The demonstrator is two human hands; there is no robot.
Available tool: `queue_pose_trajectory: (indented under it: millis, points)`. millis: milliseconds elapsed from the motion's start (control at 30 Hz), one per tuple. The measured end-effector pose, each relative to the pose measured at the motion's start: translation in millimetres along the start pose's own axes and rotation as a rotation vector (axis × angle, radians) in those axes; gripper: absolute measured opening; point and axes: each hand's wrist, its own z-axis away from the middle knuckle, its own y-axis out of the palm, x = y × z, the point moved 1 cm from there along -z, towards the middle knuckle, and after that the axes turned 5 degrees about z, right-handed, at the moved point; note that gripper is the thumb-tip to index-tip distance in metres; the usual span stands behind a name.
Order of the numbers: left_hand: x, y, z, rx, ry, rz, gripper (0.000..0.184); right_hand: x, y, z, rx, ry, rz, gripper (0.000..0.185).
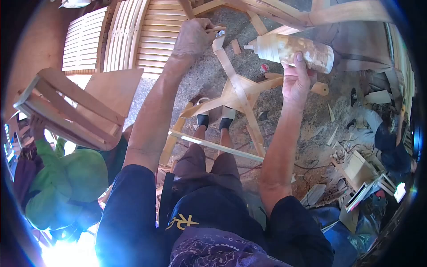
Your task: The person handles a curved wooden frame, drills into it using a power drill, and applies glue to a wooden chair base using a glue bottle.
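My right hand [297, 80] grips a stained, translucent glue bottle [296, 50], tipped on its side with its nozzle pointing left. My left hand [193, 38] is closed, its fingers pinching a thin wooden stick [216, 29]. The stick's tip is at the upper end of a light wooden frame [227, 64], where a whitish blob [220, 34] that looks like glue shows. The frame has crossing legs and stands in front of me, over my feet. A thin pale slat [218, 146] runs across it near my knees.
A person in green [66, 182] is at my left beside a wooden box-like piece [73, 107]. Slatted panels [162, 35] lean at the upper left. Curved wooden parts [284, 13] stand ahead. Another person [391, 144] and scrap wood [356, 173] are at the right.
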Motion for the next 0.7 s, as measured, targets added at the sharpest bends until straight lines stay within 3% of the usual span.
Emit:
queue_pose_trajectory:
  millis: [300, 433, 700]
  points:
    - [-27.2, 12.4, -32.5, 0.124, 0.069, -0.350, 0.023, 11.0, -7.4, 12.6, -0.029, 0.045, -0.042, 0.064]
    - [-30.3, 15.5, -33.5, 0.120, 0.101, -0.357, 0.020, 12.0, -12.7, 17.6, -0.058, 0.044, -0.056, 0.059]
    - [-30.3, 7.6, -44.7, 0.213, 0.104, -0.395, 0.019, 7.3, -23.9, 20.3, -0.131, 0.113, -0.209, 0.076]
